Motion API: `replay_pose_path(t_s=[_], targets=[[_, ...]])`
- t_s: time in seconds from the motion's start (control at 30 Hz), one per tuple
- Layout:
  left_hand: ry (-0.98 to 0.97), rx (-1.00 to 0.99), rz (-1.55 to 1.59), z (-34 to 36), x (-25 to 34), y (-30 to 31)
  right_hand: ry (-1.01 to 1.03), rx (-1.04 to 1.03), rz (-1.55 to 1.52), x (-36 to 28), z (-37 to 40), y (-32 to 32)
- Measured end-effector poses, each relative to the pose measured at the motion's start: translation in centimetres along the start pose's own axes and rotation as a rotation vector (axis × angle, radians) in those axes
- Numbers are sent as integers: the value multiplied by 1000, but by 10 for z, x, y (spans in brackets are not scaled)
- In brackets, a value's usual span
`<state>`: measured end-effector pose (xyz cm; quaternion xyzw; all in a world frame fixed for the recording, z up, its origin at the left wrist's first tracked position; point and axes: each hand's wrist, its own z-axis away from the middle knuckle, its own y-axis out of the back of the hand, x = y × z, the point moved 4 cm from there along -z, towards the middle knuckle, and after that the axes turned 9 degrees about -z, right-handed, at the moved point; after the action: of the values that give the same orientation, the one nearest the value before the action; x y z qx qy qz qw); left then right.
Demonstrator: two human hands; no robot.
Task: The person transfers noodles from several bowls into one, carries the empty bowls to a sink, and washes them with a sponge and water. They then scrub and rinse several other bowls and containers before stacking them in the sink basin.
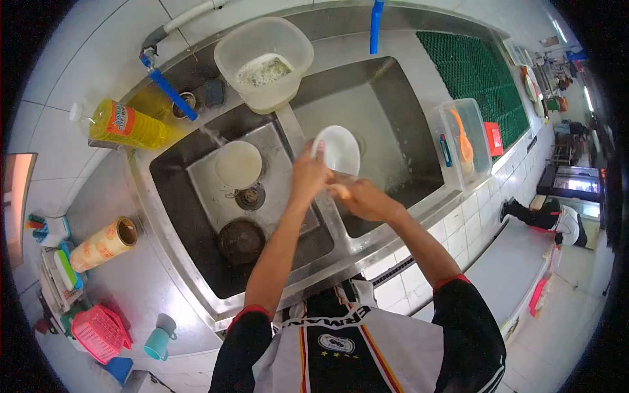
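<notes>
Your left hand (pixel 308 173) has its fingers closed on the rim of a white bowl (pixel 338 149). You hold it tilted above the divider between the two basins of the steel sink (pixel 177 216), partly over the right basin. Your right hand (pixel 360 196) sits just below the bowl with its fingers curled towards the lower rim. From this view you cannot tell whether it grips the bowl or only touches it.

In the left basin, a thin stream from the blue-handled tap (pixel 171 93) runs down beside a pale round dish (pixel 239 164). The drain (pixel 250 196) is just beside that dish. A dark round pan (pixel 241 241) lies near the basin's front edge, close under your left forearm.

At the back end of the divider stands a large clear tub (pixel 265 62), right behind the bowl. A second blue tap (pixel 375 26) hangs over the back edge of the right basin.

On the right rim of the sink is a clear box (pixel 462 141) with an orange spoon (pixel 464 137) in it, near your right hand. A green mat (pixel 485 78) lies behind it.

On the worktop's left side are:
- a yellow bottle (pixel 128 124) at the back corner
- a roll of tape (pixel 105 243) further forward
- a pink basket (pixel 98 333) and a teal mug (pixel 158 340) at the front corner
</notes>
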<state>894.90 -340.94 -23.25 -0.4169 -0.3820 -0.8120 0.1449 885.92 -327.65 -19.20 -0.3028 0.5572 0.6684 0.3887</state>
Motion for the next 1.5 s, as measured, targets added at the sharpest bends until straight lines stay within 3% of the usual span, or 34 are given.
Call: replay_pose_path(t_s=[0.07,0.13,0.2,0.27,0.3,0.37,0.43,0.47,0.5,0.57,0.6,0.67,0.7,0.77,0.8,0.83,0.87,0.93,0.97,1.0,1.07,1.17,1.2,1.3,1.4,1.5], targets=[[-51,-9,-115,-27,5,-52,-175,33,-69,27,8,37],[-40,48,-139,-49,19,-80,-277,331,-118,57,15,76],[16,102,-154,-71,14,-104,-88,537,-296,56,2,118],[64,92,-168,-88,6,-121,-155,608,-145,19,-12,157],[84,118,-144,-91,4,-126,-4,699,185,26,-20,170],[113,121,-122,-102,-5,-138,137,775,506,21,-47,191],[159,82,-119,-116,-37,-160,110,754,284,-51,-89,195],[192,44,-40,-124,-55,-181,104,726,69,-91,-112,192],[235,19,39,-133,-75,-204,197,683,99,-119,-133,189],[266,245,-136,-130,-80,-216,386,587,113,-153,-178,165],[235,473,-399,-118,-68,-218,370,508,211,-152,-204,152],[56,489,-88,-61,-24,-150,335,386,425,-143,-252,136],[-33,463,77,-30,0,-111,206,229,493,-139,-271,125],[-210,317,440,16,-15,-37,218,-170,885,-122,-308,96],[-192,488,275,21,-48,-7,127,-216,866,-100,-329,85],[-168,650,110,30,-79,17,29,-266,843,-71,-345,71],[-25,962,-194,33,-99,47,-67,-317,821,-57,-356,62],[414,1100,-259,15,-186,65,-290,-451,737,-77,-354,59],[521,1008,-166,1,-235,60,-411,-517,688,-83,-347,56],[619,907,-70,-10,-272,52,-328,-537,779,-85,-346,53],[590,801,36,-17,-294,39,-150,-569,980,-83,-349,57],[623,702,102,-24,-278,53,89,-435,734,-87,-345,78],[656,676,108,-23,-278,53,64,-297,656,-103,-335,86],[395,897,-138,-26,-272,66,50,59,362,-138,-293,114],[418,763,-66,-30,-257,93,191,273,-73,-161,-248,117],[457,497,65,-37,-250,101,125,443,-128,-177,-190,100]])
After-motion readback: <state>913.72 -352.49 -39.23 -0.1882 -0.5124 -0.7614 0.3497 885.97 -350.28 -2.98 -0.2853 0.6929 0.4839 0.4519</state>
